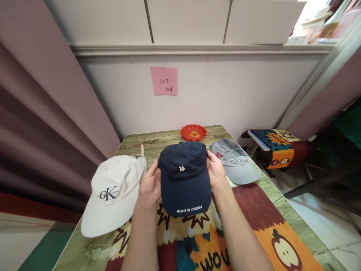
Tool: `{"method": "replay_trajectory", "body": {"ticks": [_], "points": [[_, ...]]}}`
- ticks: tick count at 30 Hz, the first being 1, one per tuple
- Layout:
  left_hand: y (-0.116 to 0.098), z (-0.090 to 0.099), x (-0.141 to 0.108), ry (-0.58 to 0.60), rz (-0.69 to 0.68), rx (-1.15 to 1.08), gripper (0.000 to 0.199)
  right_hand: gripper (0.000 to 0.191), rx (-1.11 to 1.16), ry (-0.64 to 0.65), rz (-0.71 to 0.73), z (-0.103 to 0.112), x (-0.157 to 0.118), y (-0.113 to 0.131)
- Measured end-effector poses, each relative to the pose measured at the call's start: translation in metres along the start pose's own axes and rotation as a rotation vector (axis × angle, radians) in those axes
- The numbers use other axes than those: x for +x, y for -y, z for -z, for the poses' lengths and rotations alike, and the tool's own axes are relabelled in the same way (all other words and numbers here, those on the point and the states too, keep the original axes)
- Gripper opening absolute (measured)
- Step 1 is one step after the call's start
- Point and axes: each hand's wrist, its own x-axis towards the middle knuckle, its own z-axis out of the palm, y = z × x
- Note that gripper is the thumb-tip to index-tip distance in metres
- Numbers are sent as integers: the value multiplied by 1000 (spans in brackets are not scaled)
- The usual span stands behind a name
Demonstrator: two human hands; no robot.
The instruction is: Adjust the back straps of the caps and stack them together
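A navy blue cap (184, 177) with small white lettering sits in the middle of the table, brim toward me. My left hand (150, 185) grips its left side and my right hand (216, 170) grips its right side. A white cap (114, 194) with a black logo lies just left of my left hand, hanging over the table's left edge. A grey cap (234, 162) lies to the right, behind my right hand.
A colourful patterned cloth (254, 229) covers the near part of the green marbled table (152, 145). A red dish (193, 132) sits at the far edge by the wall. A pink note (164, 81) is stuck on the wall. A stool with matching cloth (278, 148) stands right.
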Motion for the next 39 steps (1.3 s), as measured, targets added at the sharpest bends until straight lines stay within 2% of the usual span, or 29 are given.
{"method": "replay_trajectory", "body": {"ticks": [2, 4, 6, 10, 14, 16, 19, 22, 25, 28, 30, 33, 36, 39], "points": [[0, 4, 1, -55, 20, 2, 30, 17, -4, -62, 8, 2, -1, 4], [-2, 6, 0, -165, 0, 9, 25, 11, 0, -108, 21, 0, -4, 8], [-6, 5, -3, -230, -43, 18, 21, 14, -12, -94, 64, -5, -10, 14], [-14, -3, -12, -147, -173, 93, 27, 26, -108, -50, 248, -15, -16, 17], [-7, 0, -9, -148, -354, 264, 31, 16, -358, -174, 477, -5, -8, 6], [1, 9, -3, -170, -385, 384, 29, 11, -547, -219, 521, 6, -2, 1], [13, 24, 6, -182, -353, 564, 27, 13, -801, -210, 432, 20, 2, 0], [18, 31, 8, -171, -320, 663, 24, 17, -947, -156, 338, 23, 0, 7], [16, 29, 6, -156, -289, 731, 17, 23, -1029, -93, 320, 13, -9, 17], [11, 22, 2, -140, -270, 811, 11, 30, -1239, -83, 283, -2, -19, 22], [8, 19, -1, -131, -240, 863, 11, 35, -1397, -102, 255, -9, -24, 19], [1, 17, -4, -104, -213, 969, 18, 36, -1488, -118, 251, -12, -26, 9], [-5, 15, -7, -45, -276, 1077, 23, 38, -1543, -126, 228, -11, -24, 1], [-11, 14, -10, 29, -337, 1115, 21, 34, -1660, -78, 162, -11, -23, 1]]}}
